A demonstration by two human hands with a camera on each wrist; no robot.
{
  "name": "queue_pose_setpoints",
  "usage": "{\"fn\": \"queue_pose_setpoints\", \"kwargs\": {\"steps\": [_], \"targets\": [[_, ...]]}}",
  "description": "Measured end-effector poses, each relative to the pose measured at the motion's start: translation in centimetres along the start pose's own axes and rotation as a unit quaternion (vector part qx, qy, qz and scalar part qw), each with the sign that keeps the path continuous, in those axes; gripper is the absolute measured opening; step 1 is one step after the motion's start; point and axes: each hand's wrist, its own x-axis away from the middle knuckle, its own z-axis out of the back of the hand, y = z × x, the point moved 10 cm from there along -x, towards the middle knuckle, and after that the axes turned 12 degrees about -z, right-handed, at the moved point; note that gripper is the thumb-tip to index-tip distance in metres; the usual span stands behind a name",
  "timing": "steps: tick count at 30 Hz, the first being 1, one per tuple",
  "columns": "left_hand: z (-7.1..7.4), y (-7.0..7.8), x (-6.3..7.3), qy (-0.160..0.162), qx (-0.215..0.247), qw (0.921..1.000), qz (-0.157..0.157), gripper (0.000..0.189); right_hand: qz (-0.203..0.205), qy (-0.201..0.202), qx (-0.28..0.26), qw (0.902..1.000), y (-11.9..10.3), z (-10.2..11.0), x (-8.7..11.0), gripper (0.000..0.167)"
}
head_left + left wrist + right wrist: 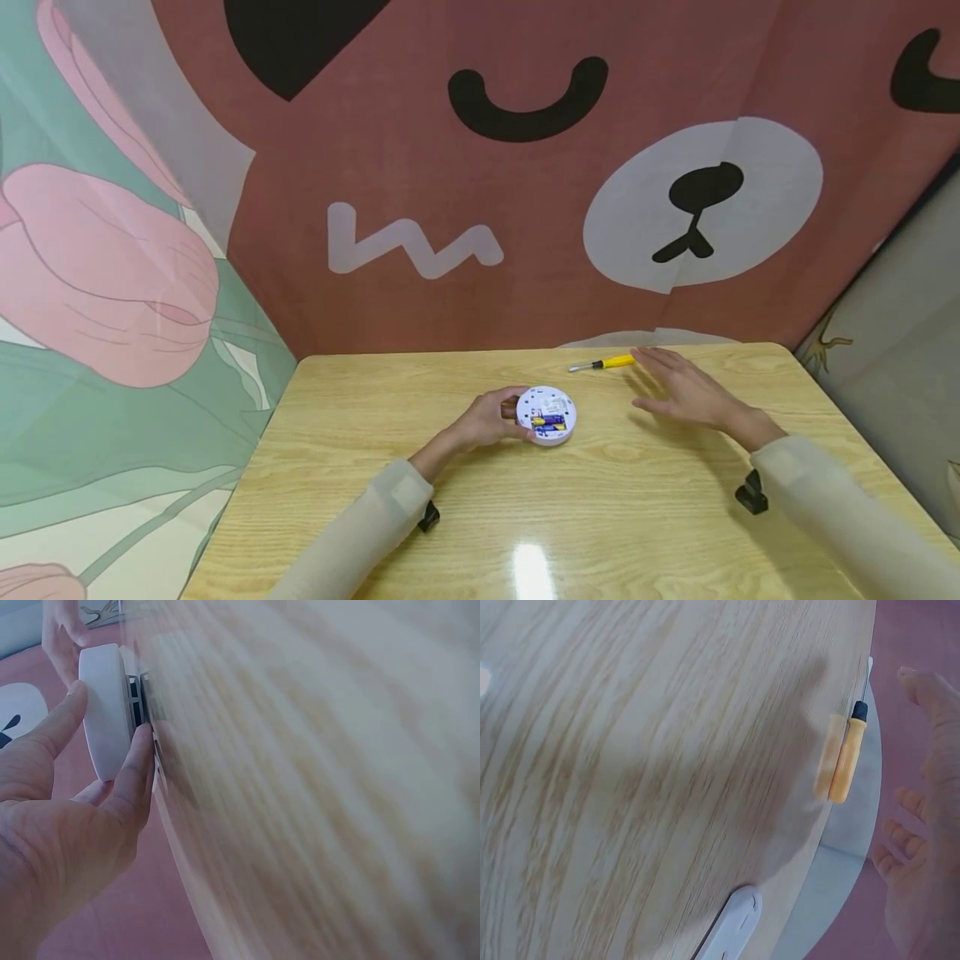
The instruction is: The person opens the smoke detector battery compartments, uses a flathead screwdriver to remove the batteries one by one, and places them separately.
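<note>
Through the head camera I see a wood-grain table (360,417) with a bear-face fabric backdrop (412,312) behind its far edge. The left hand (483,418) grips a round white battery-powered device (547,414) by its left side, thumb at the near side, fingers curled at the far side. The device sits midway between the table's left and right edges, somewhat closer to the far edge than to the near one; its upturned face shows purple, blue and yellow batteries (549,422). To the right, near the far edge, lies a flathead screwdriver (602,364), yellow-handled with a black collar, its blade pointing left. The right hand (690,392) is just beside the handle's end, fingers extended and close together, thumb apart. Both arms wear pale sleeves (345,533).

From the left wrist I see the device edge-on: the thumb presses one face, fingers wrap the rim and underside, and a dark slotted part (135,701) shows between device and table. I cannot tell whether the device touches the tabletop.

From the right wrist, the right hand appears apart from the screwdriver, fingers loosely bent and slightly spread, pinching nothing. The screwdriver lies along the far edge; near that edge, a white plastic piece (733,926) with a rounded end is cut off at the bottom of my view.
</note>
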Motion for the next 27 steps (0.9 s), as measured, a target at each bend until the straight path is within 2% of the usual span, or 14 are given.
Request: {"fn": "queue_pose_setpoints", "kwargs": {"steps": [4,11,27], "targets": [[0.0,-0.1,0.0,-0.002,-0.009,0.9999,-0.005,0.075,0.002,0.001,0.000,1.0000,-0.5,-0.2,-0.3,0.087],[-0.1,0.2,0.0,-0.008,0.011,0.9998,-0.016,0.074,0.012,0.018,-0.002,0.9998,-1.2,-0.4,-0.6,0.084],[-0.2,0.2,0.1,-0.004,0.013,0.9998,-0.017,0.074,-0.012,-0.013,-0.021,0.9996,-0.7,-2.6,-2.0,0.085]]}}
